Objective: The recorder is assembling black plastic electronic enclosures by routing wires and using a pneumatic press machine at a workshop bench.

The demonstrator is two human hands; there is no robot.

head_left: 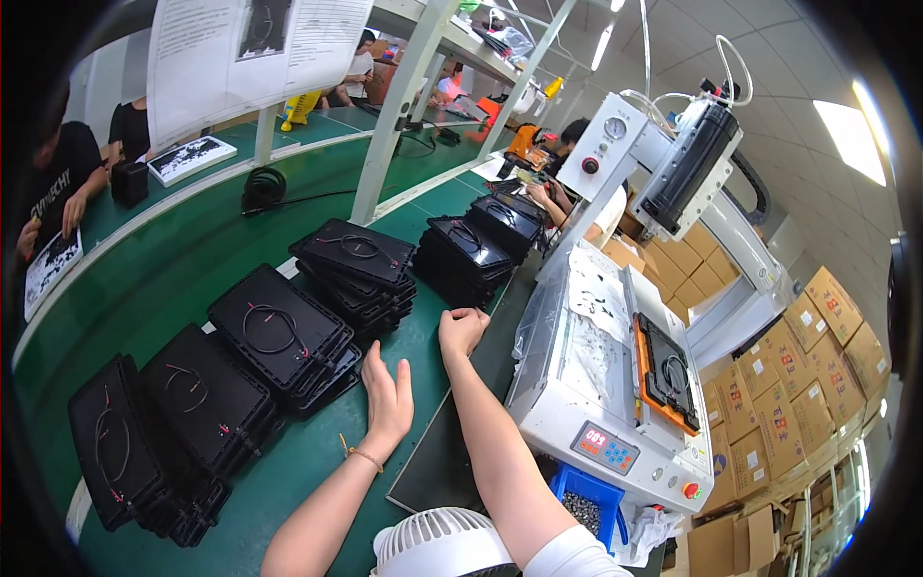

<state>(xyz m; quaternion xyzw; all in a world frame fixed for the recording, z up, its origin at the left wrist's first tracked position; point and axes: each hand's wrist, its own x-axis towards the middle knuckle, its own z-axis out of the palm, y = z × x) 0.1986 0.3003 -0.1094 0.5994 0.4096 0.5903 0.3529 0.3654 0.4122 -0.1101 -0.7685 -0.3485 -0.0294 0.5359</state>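
Note:
My left hand (387, 396) is open beside the stacks of black plastic panels, its fingers stretched out and close together, holding nothing. Farther forward, my right hand (462, 331) is closed with its fingers curled in; whatever it may hold is hidden. It is just in front of a stack of black panels (460, 248). Nearest my left hand are a panel stack (274, 327) and another, uneven stack (356, 255). Thin black cables with red ends lie on the top panels. To my right, a black panel with a coiled cable (670, 370) sits in an orange fixture (649, 380) on a white machine (577, 385).
More panel stacks (207, 394) line the green bench at left. A white fan (442, 543) is close below my forearms. A blue bin of small metal parts (588, 500) stands under the machine's control panel (606, 447). Cartons (769, 404) are piled at right; other people work beyond.

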